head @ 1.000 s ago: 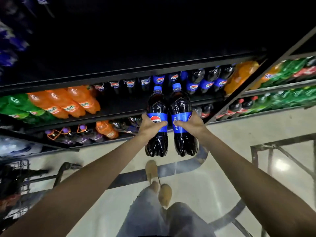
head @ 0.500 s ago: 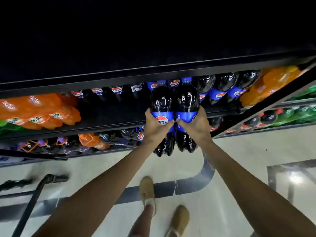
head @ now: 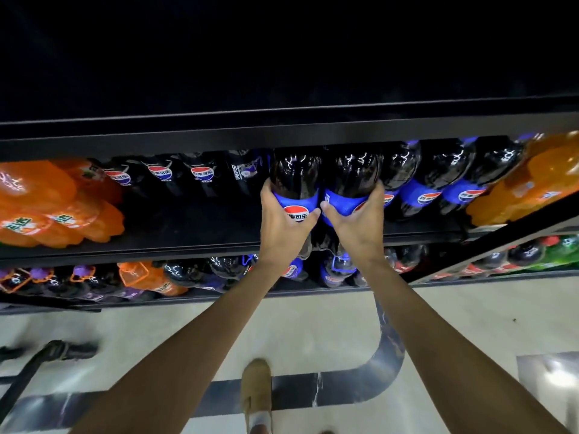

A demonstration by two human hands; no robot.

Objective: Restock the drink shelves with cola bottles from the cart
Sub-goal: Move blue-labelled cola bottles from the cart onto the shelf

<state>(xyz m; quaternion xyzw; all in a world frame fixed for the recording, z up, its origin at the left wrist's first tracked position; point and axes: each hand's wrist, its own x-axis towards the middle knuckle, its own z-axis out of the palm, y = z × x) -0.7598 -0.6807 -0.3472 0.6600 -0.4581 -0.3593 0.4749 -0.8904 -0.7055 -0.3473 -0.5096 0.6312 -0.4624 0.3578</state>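
My left hand (head: pixel 283 227) grips one cola bottle (head: pixel 296 180), my right hand (head: pixel 355 225) grips another (head: pixel 351 178), side by side, touching, at the shelf's (head: pixel 188 245) front edge

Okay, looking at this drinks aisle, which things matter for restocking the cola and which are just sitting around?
In the job: left hand, its grip round the left cola bottle; right hand, round the right cola bottle; shelf; shelved cola row.
Just there: orange soda bottles; green bottles; purple-capped bottles.
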